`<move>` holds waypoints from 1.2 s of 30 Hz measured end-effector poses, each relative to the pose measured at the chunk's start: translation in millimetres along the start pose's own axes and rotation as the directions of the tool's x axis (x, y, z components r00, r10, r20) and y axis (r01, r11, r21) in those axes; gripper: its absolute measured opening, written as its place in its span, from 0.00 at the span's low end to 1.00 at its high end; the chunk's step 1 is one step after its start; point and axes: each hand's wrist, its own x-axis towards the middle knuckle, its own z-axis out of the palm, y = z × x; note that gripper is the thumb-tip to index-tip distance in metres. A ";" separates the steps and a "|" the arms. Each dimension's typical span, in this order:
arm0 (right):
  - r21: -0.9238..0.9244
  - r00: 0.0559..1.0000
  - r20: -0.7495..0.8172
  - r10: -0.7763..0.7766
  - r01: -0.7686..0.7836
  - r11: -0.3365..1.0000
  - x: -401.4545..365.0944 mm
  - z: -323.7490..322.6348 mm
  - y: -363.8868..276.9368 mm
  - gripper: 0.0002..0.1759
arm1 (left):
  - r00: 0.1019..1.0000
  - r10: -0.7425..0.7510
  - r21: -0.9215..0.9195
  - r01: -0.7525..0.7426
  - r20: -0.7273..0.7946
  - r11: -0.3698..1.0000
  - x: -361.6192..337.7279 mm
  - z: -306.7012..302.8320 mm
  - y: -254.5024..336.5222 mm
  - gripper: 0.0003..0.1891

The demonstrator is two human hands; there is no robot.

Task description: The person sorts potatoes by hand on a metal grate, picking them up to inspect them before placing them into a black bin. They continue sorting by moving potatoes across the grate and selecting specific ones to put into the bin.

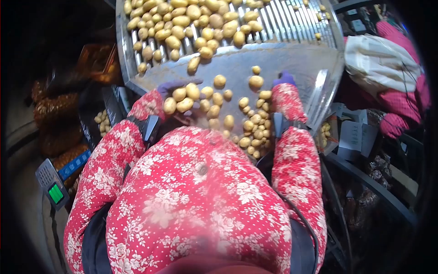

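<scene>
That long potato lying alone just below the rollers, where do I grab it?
I'd pinch the long potato across its narrow middle, coming from above with the left hand, which is nearest. It lies flat and slanted on the bare metal chute, with both long sides free.

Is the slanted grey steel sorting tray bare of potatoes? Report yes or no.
No: many small yellow potatoes lie on the slanted grey steel sorting tray, between the purple-gloved left hand and right hand.

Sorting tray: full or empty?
Partly full: potatoes crowd the upper left and lower middle of the sorting tray; its upper right is nearly bare.
</scene>
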 end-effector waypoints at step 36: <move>0.570 0.118 -0.220 -0.968 0.821 -0.029 -116.3 65.1 -534.7 0.26 | 0.333 0.423 -0.387 -0.921 -0.843 -0.046 -293.1 -120.8 -188.2 0.23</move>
